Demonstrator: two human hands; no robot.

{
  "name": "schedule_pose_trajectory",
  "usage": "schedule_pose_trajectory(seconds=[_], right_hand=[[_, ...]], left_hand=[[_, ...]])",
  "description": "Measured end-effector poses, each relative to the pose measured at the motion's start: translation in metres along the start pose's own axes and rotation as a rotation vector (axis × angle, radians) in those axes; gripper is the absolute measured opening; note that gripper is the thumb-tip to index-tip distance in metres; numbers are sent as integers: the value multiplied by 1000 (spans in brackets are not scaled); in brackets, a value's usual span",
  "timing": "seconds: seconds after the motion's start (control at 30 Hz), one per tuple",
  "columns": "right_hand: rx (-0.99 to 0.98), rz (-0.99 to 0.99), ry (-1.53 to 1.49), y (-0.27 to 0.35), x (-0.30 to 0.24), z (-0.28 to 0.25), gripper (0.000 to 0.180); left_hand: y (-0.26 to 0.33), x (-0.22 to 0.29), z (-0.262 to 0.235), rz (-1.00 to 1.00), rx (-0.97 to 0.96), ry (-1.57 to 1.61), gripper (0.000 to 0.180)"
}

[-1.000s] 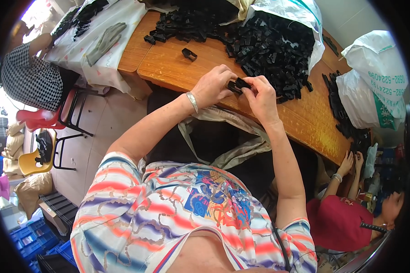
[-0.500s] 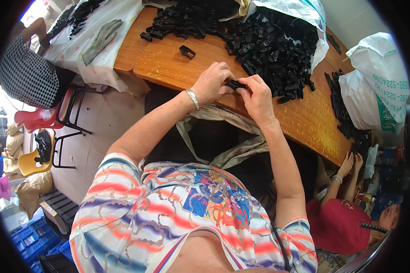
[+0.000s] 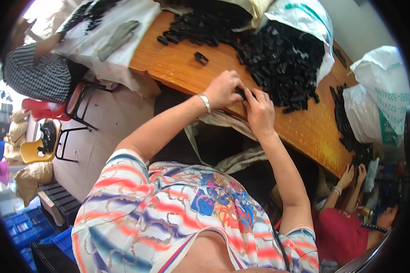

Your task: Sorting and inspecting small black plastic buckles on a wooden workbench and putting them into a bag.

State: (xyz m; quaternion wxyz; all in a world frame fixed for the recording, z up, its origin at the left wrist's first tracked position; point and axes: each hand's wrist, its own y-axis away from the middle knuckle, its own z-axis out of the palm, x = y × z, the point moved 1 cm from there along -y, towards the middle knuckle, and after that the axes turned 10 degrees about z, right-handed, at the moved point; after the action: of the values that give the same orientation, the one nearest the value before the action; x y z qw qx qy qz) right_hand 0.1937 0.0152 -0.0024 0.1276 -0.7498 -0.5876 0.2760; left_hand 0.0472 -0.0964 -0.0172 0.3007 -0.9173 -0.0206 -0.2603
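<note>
Over the near edge of the wooden table (image 3: 177, 73), my left hand (image 3: 225, 90) and my right hand (image 3: 261, 113) meet at the fingertips. Between them they pinch a small black plastic part (image 3: 241, 93), mostly covered by the fingers. Both hands are closed on it. A single black plastic part (image 3: 201, 58), with an open, clip-like shape, lies apart on the wood beyond my left hand. Just past my right hand spreads a big heap of similar black parts (image 3: 280, 68).
White plastic bags (image 3: 373, 95) stand at the right, and another bag (image 3: 321, 27) lies behind the heap. A co-worker in red (image 3: 341, 232) handles black parts at the right. At the far left, another person (image 3: 38, 73) sits by a cloth-covered table with a grey glove (image 3: 118, 40).
The whole view has shifted, so the table and people sit slightly lower and to the right. My hands still hold the black part together, with the fingers slightly repositioned.
</note>
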Motion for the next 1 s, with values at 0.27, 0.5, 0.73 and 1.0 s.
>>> schedule_pose_trajectory(seconds=[0.27,0.5,0.73,1.0], right_hand=[[-161,99,-335,72,-45,-31,23],[-64,89,-329,52,-18,-39,13],[14,463,148,15,39,-48,21],[28,420,175,9,39,-40,21]], left_hand=[[16,-20,-90,103,140,-386,36],[22,-53,-88,-57,-19,-348,24],[4,9,-13,65,-24,-104,26],[7,30,-8,-29,16,-46,36]])
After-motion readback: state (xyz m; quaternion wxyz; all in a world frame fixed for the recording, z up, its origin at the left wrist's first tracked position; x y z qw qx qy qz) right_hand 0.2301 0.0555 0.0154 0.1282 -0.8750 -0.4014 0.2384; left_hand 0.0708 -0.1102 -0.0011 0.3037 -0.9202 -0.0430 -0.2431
